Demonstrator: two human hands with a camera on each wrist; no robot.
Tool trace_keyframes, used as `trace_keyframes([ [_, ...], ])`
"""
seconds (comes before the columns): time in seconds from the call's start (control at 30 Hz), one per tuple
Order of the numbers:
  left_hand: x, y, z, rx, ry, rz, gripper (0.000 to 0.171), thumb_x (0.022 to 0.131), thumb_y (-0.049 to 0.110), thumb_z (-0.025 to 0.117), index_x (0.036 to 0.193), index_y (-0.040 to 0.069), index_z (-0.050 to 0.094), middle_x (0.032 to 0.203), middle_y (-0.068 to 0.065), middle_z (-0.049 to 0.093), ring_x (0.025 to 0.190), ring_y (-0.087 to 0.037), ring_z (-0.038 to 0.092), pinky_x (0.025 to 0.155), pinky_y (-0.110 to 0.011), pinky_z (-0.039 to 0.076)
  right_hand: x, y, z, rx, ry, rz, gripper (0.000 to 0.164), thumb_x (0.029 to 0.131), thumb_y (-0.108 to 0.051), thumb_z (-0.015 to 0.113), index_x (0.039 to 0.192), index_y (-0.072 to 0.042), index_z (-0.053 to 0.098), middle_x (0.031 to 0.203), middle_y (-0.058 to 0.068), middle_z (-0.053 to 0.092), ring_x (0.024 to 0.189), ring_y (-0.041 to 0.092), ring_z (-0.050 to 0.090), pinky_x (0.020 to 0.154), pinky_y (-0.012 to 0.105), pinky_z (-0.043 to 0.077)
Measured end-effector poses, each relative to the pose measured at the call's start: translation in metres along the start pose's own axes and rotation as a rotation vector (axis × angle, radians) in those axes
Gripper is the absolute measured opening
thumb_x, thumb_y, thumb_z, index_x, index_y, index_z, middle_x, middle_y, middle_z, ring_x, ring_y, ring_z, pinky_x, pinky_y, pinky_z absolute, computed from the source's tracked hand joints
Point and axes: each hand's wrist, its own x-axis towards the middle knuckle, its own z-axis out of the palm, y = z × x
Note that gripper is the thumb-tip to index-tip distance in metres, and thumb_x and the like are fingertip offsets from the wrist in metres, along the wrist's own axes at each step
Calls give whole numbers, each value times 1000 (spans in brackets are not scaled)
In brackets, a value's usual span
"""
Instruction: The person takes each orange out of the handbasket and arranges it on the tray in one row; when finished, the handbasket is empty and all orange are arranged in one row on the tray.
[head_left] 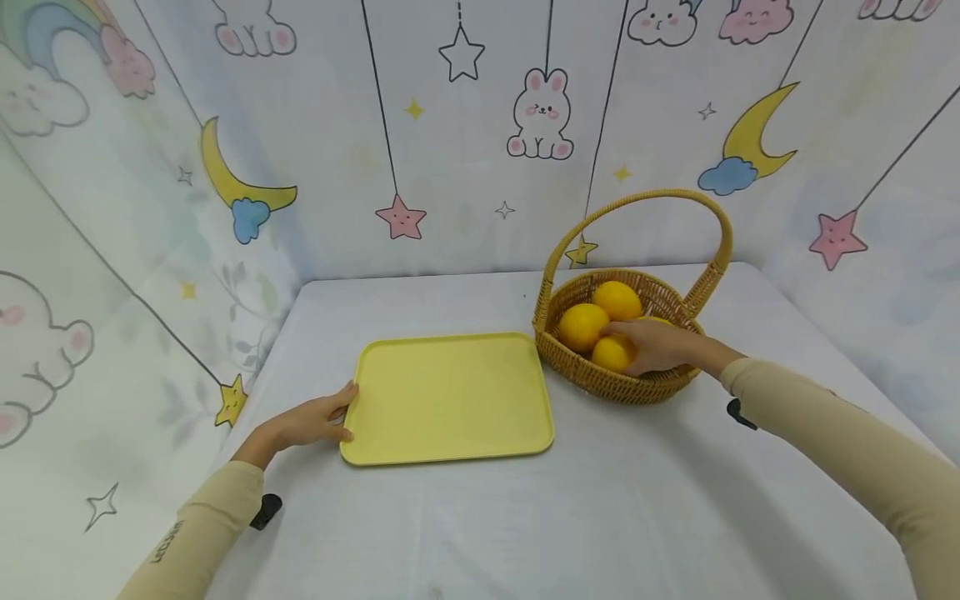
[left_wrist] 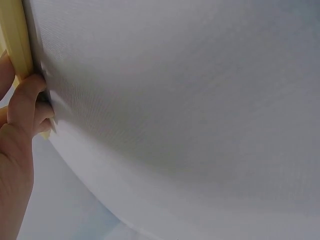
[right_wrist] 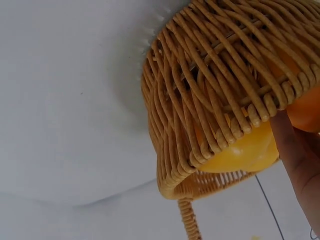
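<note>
A yellow rectangular tray [head_left: 450, 400] lies flat on the table. My left hand [head_left: 311, 419] holds its left edge; in the left wrist view, bent fingers [left_wrist: 25, 102] grip the tray's rim [left_wrist: 16, 40]. To the right stands a wicker basket [head_left: 637, 390] with a tall arched handle. Inside it my right hand [head_left: 658, 346] grips the front orange [head_left: 611, 353], thumb and fingers on either side. More oranges [head_left: 582, 327] sit behind and beside it, one partly hidden by the hand. The right wrist view has the basket's woven side [right_wrist: 215, 85] and a yellow fruit [right_wrist: 240, 150] at its rim.
The white-covered table [head_left: 480, 525] meets patterned cloth walls [head_left: 480, 167] at the back and sides. The basket's handle [head_left: 660, 194] arches above the fruit, behind my right hand. Tray and basket stand close side by side.
</note>
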Motion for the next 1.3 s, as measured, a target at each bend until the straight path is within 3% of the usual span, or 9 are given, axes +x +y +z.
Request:
trace_keyframes([
  [0.33,-6,1,-2,-3,9,-10,86,90,14,64,145,-13,3,150,-31,-8,137,-44,0,110,-58,6,-8,-25,-39,-23,76,-9,72,74,-29,82,133,-3,50,127,19,54,113,37,50,94,56,40],
  [0.53,-8,-1,-4,-11,16,-17,87,90,15,64,145,-13,3,150,-31,-8,137,-44,3,110,-58,6,2,-61,-59,-73,77,-127,70,73,-30,82,131,-5,52,128,13,55,115,34,49,96,53,39],
  [0.7,-8,-3,-2,-28,10,-19,88,90,15,64,145,-12,2,150,-30,-9,137,-43,3,110,-57,6,25,-101,-63,-60,41,-245,67,74,-27,82,131,-6,53,127,9,56,114,32,49,98,50,38],
  [1.0,-2,-1,0,-1,2,11,85,91,14,63,145,-13,3,151,-30,-7,138,-43,3,110,-57,6,94,-167,-37,-22,-75,-319,63,77,-26,77,132,-14,49,123,8,54,108,24,49,89,41,44],
  [1.3,-2,1,0,7,10,-24,85,91,14,63,146,-11,3,151,-28,-6,139,-41,3,111,-55,5,168,-218,10,-45,-131,-365,65,78,-25,77,135,-12,48,122,7,55,107,20,48,89,30,43],
])
